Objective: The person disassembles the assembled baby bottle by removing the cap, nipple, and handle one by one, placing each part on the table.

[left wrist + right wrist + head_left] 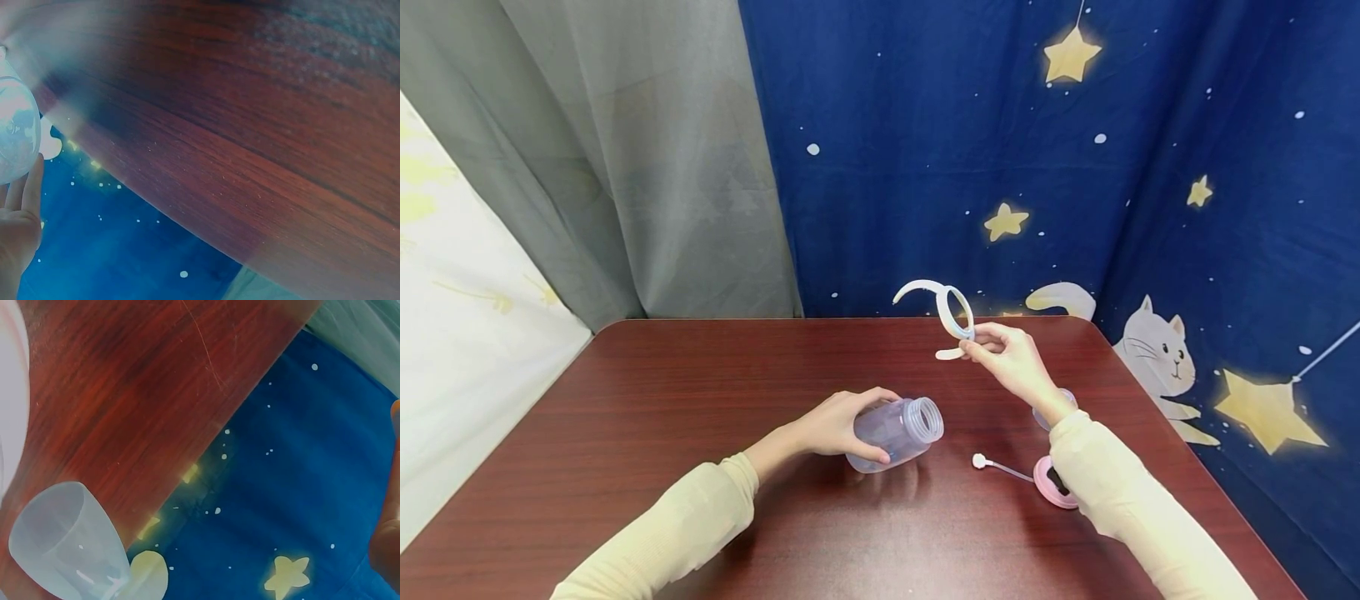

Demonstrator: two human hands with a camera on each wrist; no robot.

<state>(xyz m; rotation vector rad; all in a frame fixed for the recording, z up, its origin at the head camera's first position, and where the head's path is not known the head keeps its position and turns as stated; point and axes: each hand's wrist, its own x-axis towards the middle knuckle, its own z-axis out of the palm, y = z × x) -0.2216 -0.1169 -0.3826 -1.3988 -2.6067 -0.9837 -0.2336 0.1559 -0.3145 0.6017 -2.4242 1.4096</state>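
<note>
My left hand grips a clear, wide-necked bottle, thumb on the near side and fingers over the top. The bottle is tipped over, its threaded mouth open and facing right. In the left wrist view the bottle's rounded end shows at the left edge, above the fingers. Up and to the right, my right hand pinches a white ring with two curved handles by its lower side, raised above the table. In the right wrist view only part of the right hand shows.
A pink lid with a thin straw and white end piece lies by the right forearm, which partly covers it. Behind the right wrist stands a clear cup-shaped cover. Curtains hang beyond the brown table.
</note>
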